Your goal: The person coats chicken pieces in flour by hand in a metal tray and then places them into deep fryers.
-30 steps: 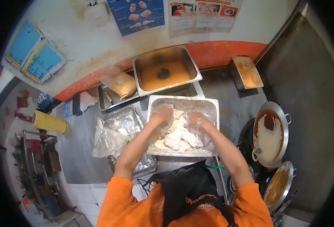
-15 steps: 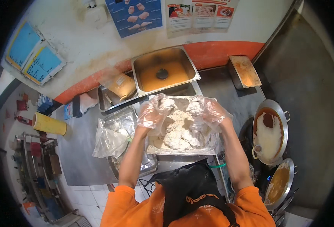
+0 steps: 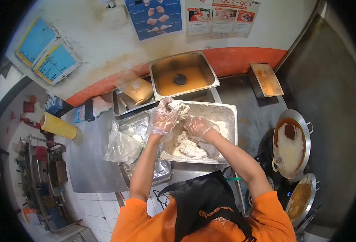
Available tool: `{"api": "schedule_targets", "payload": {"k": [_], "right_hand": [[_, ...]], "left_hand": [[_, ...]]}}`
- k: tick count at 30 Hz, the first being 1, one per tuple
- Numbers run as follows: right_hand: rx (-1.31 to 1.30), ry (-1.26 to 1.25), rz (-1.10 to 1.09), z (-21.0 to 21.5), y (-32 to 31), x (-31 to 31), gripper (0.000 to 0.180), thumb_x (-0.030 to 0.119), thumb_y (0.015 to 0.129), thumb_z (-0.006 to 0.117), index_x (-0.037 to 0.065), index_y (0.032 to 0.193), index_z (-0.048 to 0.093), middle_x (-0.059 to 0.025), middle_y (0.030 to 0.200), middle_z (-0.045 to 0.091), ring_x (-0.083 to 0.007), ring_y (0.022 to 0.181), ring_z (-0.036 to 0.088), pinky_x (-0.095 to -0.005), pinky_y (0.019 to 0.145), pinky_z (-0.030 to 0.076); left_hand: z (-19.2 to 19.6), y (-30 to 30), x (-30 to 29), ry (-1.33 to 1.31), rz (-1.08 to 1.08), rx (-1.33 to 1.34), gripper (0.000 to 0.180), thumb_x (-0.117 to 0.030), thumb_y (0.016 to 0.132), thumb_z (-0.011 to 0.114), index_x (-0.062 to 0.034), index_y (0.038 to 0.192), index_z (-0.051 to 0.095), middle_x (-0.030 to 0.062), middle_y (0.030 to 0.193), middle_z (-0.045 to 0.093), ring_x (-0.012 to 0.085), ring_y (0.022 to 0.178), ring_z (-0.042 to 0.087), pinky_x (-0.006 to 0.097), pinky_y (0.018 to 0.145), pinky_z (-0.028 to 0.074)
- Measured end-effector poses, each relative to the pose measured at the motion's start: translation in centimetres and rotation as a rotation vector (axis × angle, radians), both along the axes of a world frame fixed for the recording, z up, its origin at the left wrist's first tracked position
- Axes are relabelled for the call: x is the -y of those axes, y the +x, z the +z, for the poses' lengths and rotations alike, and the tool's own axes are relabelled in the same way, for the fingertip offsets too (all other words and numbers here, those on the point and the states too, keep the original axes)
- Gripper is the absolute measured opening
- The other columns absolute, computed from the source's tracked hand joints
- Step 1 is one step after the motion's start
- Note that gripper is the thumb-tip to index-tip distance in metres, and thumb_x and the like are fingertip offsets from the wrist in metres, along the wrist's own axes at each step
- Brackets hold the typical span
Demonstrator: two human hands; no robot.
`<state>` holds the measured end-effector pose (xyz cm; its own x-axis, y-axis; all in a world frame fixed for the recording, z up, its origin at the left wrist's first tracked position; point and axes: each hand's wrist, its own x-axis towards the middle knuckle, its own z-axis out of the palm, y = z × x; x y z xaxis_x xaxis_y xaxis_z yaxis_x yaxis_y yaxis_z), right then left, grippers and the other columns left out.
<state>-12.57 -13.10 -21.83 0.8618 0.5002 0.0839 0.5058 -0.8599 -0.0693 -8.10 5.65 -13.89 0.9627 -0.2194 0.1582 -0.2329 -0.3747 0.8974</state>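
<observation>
A metal tray (image 3: 235,133) of white flour stands in front of me with several flour-coated chicken pieces (image 3: 191,148) in its near part. My left hand (image 3: 164,119), in a clear plastic glove, grips a thickly coated chicken piece (image 3: 179,108) above the tray's far left corner. Gloved as well, my right hand (image 3: 199,126) reaches down into the middle of the tray, beside the coated pieces. Its fingertips point into the flour and are hidden, so whether it grips anything does not show.
Behind the tray sits a deep steel pan (image 3: 194,82) of orange-brown liquid. Left are a foil-like tray (image 3: 162,171) with a plastic bag (image 3: 123,145) and a yellow cylinder (image 3: 59,126). Two pans, a foaming one (image 3: 292,147) and a smaller one (image 3: 301,197), stand right.
My right hand has come off the tray's far right corner and moved left and down into the middle. The left hand still has its chicken piece. The whole view has shifted slightly.
</observation>
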Motion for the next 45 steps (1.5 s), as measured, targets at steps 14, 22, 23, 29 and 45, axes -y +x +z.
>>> {"api": "schedule_targets", "payload": {"k": [14, 22, 23, 29, 45], "right_hand": [[-0.177, 0.06, -0.063, 4.7, -0.3, 3.2, 0.029, 0.024, 0.083, 0.065, 0.01, 0.108, 0.064, -0.015, 0.086, 0.067, -0.0288, 0.074, 0.066, -0.0398, 0.073, 0.055], [-0.113, 0.182, -0.292, 8.1, -2.2, 4.2, 0.047, 0.015, 0.073, 0.073, 0.007, 0.118, 0.063, -0.0185, 0.096, 0.069, -0.0308, 0.087, 0.068, -0.0392, 0.081, 0.055], [-0.083, 0.177, -0.328, 7.9, -1.6, 6.0, 0.047, 0.015, 0.073, 0.073, 0.007, 0.118, 0.063, -0.0185, 0.096, 0.069, -0.0308, 0.087, 0.068, -0.0392, 0.081, 0.055], [0.088, 0.767, -0.285, 9.8, -9.5, 15.1, 0.043, 0.03, 0.076, 0.067, 0.008, 0.113, 0.066, -0.0199, 0.098, 0.068, -0.0326, 0.086, 0.066, -0.0436, 0.084, 0.051], [0.086, 0.392, -1.386, 10.3, -61.6, 45.1, 0.031, 0.017, 0.082, 0.055, 0.006, 0.11, 0.065, -0.0149, 0.107, 0.067, -0.0346, 0.093, 0.064, -0.0394, 0.087, 0.051]], "left_hand": [[1.6, -0.8, -2.7, 0.072, -0.078, 0.231, 0.042, -0.013, 0.081, 0.068, -0.0103, 0.122, 0.062, 0.0068, 0.088, 0.064, 0.0168, 0.072, 0.057, 0.029, 0.069, 0.049], [-1.0, -0.1, -2.4, 0.187, -0.119, 0.23, 0.034, -0.023, 0.081, 0.073, -0.0083, 0.111, 0.066, 0.0102, 0.107, 0.068, 0.0212, 0.088, 0.067, 0.032, 0.076, 0.053], [0.1, -0.2, -1.2, 0.143, -0.128, 0.123, 0.034, -0.025, 0.081, 0.073, -0.0087, 0.11, 0.066, 0.01, 0.104, 0.069, 0.0206, 0.087, 0.067, 0.032, 0.075, 0.052], [0.2, -1.2, 5.3, 0.234, -0.219, 0.144, 0.047, -0.036, 0.08, 0.072, -0.0085, 0.116, 0.063, 0.0126, 0.103, 0.067, 0.0241, 0.087, 0.063, 0.036, 0.076, 0.05], [2.9, -31.7, 43.7, 0.173, -1.213, 0.568, 0.033, -0.016, 0.077, 0.073, -0.0038, 0.107, 0.066, 0.011, 0.093, 0.07, 0.02, 0.08, 0.067, 0.033, 0.073, 0.054]]}}
